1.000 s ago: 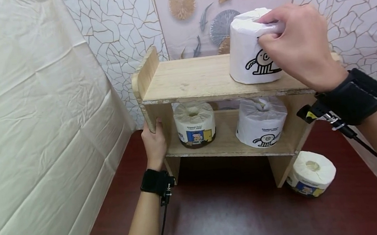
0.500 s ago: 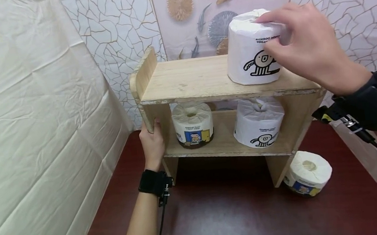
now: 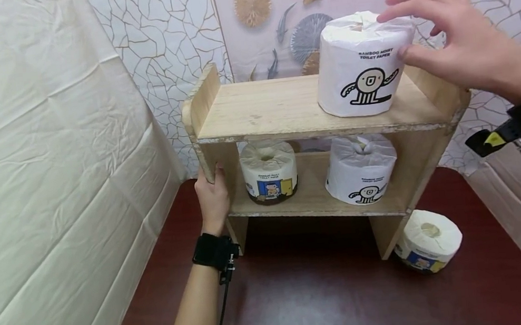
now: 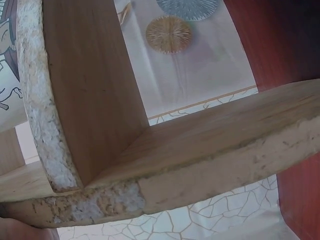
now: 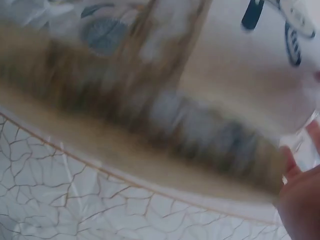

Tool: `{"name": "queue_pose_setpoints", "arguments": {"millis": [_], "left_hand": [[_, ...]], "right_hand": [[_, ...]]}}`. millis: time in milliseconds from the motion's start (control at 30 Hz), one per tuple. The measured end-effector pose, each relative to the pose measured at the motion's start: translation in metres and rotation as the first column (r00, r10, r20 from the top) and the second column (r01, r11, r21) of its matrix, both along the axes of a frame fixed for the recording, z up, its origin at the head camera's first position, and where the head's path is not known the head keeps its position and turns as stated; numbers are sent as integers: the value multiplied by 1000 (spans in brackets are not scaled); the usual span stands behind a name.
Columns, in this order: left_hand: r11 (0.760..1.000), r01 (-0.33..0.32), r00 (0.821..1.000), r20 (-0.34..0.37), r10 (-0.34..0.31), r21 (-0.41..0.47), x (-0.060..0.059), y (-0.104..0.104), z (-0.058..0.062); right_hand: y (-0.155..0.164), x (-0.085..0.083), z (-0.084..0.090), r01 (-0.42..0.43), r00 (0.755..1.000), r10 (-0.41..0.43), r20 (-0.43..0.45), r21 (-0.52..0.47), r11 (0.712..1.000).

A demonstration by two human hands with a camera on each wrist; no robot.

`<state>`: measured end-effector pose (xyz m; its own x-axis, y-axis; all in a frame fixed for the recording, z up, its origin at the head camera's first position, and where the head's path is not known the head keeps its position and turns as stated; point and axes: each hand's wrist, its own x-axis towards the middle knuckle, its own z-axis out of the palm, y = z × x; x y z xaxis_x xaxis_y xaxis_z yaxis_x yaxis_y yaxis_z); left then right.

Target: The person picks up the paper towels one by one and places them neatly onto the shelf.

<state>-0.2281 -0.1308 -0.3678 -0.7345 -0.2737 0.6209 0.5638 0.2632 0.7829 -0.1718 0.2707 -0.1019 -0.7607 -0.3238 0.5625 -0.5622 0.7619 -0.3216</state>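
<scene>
Nearest me, my left hand (image 3: 212, 196) grips the front edge of the wooden shelf unit's (image 3: 283, 108) left side panel, thumb wrapped on the front, fingers behind; black wrist strap (image 3: 214, 252) w/ cable just below. In the left wrist view only the panel edge and underside of a board show, close up.

To my right on the dark red tabletop (image 3: 312, 294), a blue-label toilet roll (image 3: 428, 240) lies tilted just beside the shelf's right leg.

Lower shelf: another blue-label roll (image 3: 269, 171) at left, a cartoon-print wrapped roll (image 3: 361, 169) at right, both upright, apart.

Top shelf, right end: wrapped toilet paper roll (image 3: 363, 64) stands upright, cartoon facing me. My right hand (image 3: 459, 41) is spread wide, fingers straight, holding nothing; fingertips at the roll's top rim & upper right side, barely touching or just off, can't tell. Right wrist view is blurred.

Behind: crackle-pattern wall (image 3: 161, 35) and fish-print panel (image 3: 293, 16).
</scene>
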Motion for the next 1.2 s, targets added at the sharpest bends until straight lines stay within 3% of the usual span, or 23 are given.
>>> {"name": "queue_pose_setpoints", "arguments": {"millis": [133,367,900,1200], "left_hand": [[1000,-6,999,34,6,3,1,1,3],[1000,-9,999,51,8,23,1,3,6],[1000,18,1000,-15,-17,5,3,-1,2],[1000,17,1000,8,-18,9,3,-1,2]], "right_hand": [[16,-10,0,-50,995,51,85,-14,999],[28,-22,3,-163,943,212,257,-197,967],[29,-29,0,-226,931,272,245,-203,953],[28,-31,0,-285,910,339,239,-236,929]]}}
